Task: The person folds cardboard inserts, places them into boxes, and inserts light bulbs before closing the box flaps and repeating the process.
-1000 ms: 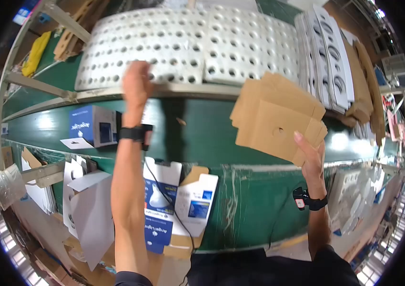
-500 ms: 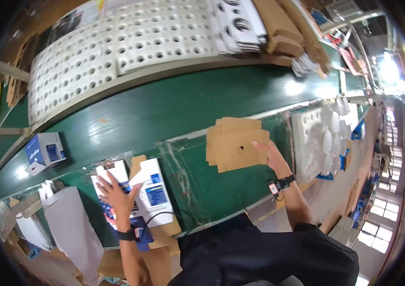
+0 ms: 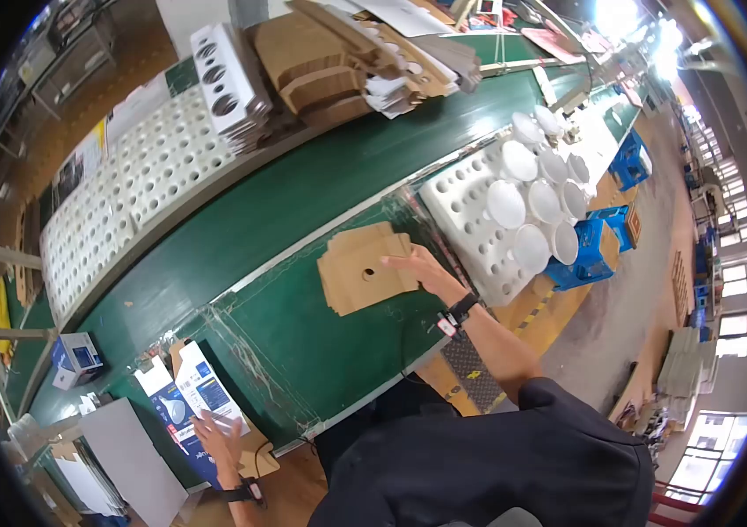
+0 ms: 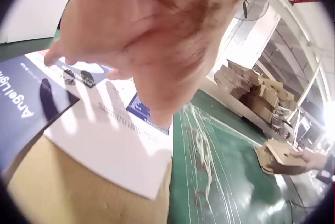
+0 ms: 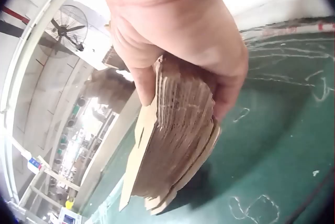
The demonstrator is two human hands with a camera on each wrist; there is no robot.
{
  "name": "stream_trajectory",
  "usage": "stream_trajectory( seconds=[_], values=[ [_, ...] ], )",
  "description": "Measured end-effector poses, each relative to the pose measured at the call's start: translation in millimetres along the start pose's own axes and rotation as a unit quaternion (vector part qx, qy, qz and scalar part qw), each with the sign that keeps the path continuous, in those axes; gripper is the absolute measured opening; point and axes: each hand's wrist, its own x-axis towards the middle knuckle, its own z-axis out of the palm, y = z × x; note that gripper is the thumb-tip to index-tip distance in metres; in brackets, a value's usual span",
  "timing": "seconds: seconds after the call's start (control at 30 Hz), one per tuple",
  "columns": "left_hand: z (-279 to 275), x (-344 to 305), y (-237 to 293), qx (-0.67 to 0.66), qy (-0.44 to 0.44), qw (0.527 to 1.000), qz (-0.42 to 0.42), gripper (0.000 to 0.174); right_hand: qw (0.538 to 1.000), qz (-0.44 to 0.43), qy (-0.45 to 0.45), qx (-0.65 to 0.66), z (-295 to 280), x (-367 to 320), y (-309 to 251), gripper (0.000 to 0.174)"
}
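Observation:
My right hand (image 3: 426, 270) grips a thick stack of brown cardboard inserts (image 3: 354, 292), thumb on the top sheet with its round hole. In the right wrist view, the layered edges of the stack (image 5: 183, 122) show between thumb and fingers, close over the green table. My left hand (image 3: 222, 446) is spread over flat printed light-bulb boxes (image 3: 170, 406), blue and white. In the left wrist view, its fingers cast striped shadows on the boxes (image 4: 31, 103), and a brown cardboard piece (image 4: 89, 187) lies at their near edge.
White foam trays (image 3: 119, 180) with holes line the raised shelf, beside stacked white punched sheets (image 3: 224, 83) and brown cardboard (image 3: 303, 66). At the right, a foam tray (image 3: 461, 198) carries several white lamp cups (image 3: 545, 202). A blue box (image 3: 75, 358) stands far left.
The head view has swung to the right. My left hand has come down from the shelf's foam tray to the printed boxes. My right hand has lowered the cardboard stack toward the green table.

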Motion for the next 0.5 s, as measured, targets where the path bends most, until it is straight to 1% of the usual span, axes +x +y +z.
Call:
stream_trajectory(
  seconds=[0.03, 0.1, 0.13, 0.17, 0.2, 0.23, 0.27, 0.33, 0.47, 0.5],
  values=[
    [4.6, -11.5, 6.1, -0.003, -0.009, 1.0, 0.007, 0.104, 1.0, -0.005, -0.001, 0.009, -8.3, -4.2, -4.2, 0.047],
    [15.4, -26.5, 14.4, -0.01, 0.026, 0.999, 0.028, 0.11, 0.987, 0.054, -0.045, -0.144, -8.0, 10.6, -22.1, 0.046],
    [14.1, -33.9, 25.4, 0.003, 0.016, 1.0, -0.006, 0.112, 0.998, -0.007, -0.049, -0.042, 3.0, 18.8, -17.2, 0.046],
    [25.1, -38.7, 21.5, 0.015, 0.043, 0.999, 0.006, 0.111, 0.998, 0.004, -0.061, -0.026, 17.0, 22.2, -32.7, 0.047],
    [30.5, -45.1, 24.4, 0.04, 0.063, 0.997, 0.013, 0.111, 0.997, -0.016, -0.073, -0.029, 32.4, 33.4, -43.5, 0.048],
    [21.9, -51.3, 37.2, 0.02, 0.043, 0.999, -0.017, 0.107, 0.996, -0.033, -0.076, -0.03, 47.7, 44.0, -51.7, 0.048],
    [23.3, -56.0, 36.6, 0.011, 0.048, 0.999, -0.023, 0.104, 0.994, -0.034, -0.099, -0.034, 68.5, 53.6, -63.8, 0.048],
    [33.7, -63.1, 37.0, -0.003, 0.052, 0.998, -0.032, 0.101, 0.992, -0.062, -0.102, -0.037, 109.6, 75.3, -87.0, 0.044],
    [43.2, -66.5, 24.2, -0.042, 0.081, 0.996, 0.007, 0.093, 0.988, -0.045, -0.145, -0.008, 200.8, 149.9, -108.6, 0.044],
    [43.9, -67.6, 22.0, -0.054, 0.083, 0.995, 0.015, 0.092, 0.99, -0.053, -0.13, -0.002, 225.5, 166.9, -117.6, 0.044]
  ],
)
